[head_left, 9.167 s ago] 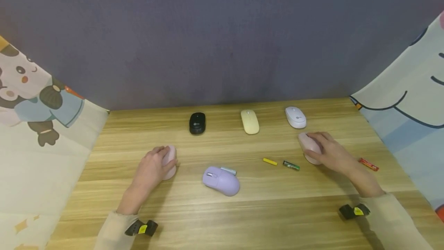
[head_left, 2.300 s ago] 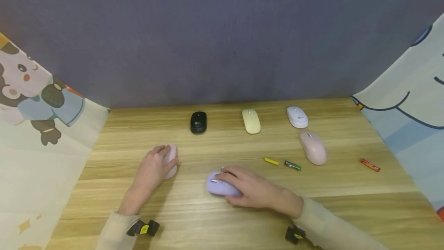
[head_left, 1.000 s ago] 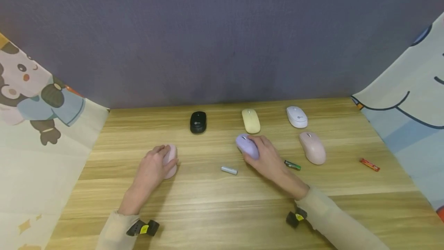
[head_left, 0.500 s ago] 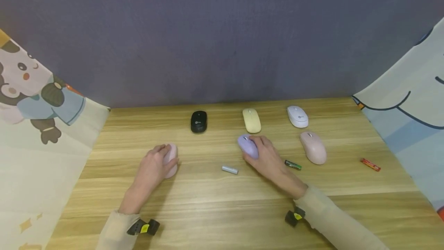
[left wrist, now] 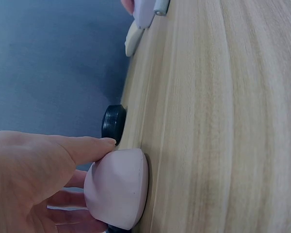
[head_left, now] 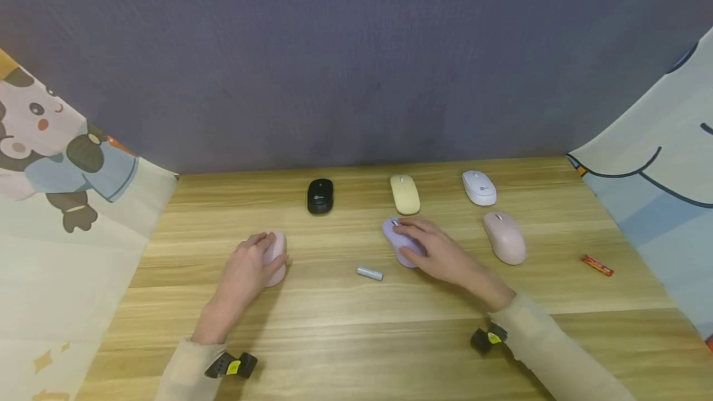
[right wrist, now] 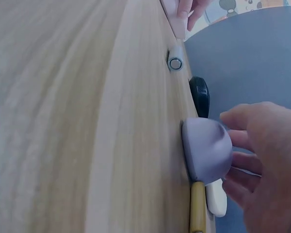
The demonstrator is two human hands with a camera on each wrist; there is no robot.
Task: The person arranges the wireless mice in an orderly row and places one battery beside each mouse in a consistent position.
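Observation:
At the table's left, my left hand [head_left: 245, 268] grips a pale pink mouse [head_left: 275, 258], with the thumb along one side and the fingers along the other in the left wrist view. Near the middle lies a purple mouse [head_left: 398, 243], its scroll wheel facing away. My right hand [head_left: 440, 252] is loosely spread over its right side. In the right wrist view a gap shows between the thumb and the purple mouse [right wrist: 207, 150]. A yellow battery [right wrist: 198, 208] lies right beside that mouse; the right hand hides it in the head view.
A black mouse [head_left: 320, 196], a yellow mouse [head_left: 405, 194] and a white mouse [head_left: 479, 188] stand along the back. Another pink mouse [head_left: 504, 238] sits at the right. A grey battery [head_left: 370, 273] and a red battery [head_left: 597, 265] lie on the wooden table [head_left: 345, 351].
My right hand left the right pink mouse, took the purple mouse and moved it back and right from beside the grey battery. Now its grip has loosened. The left hand stayed put.

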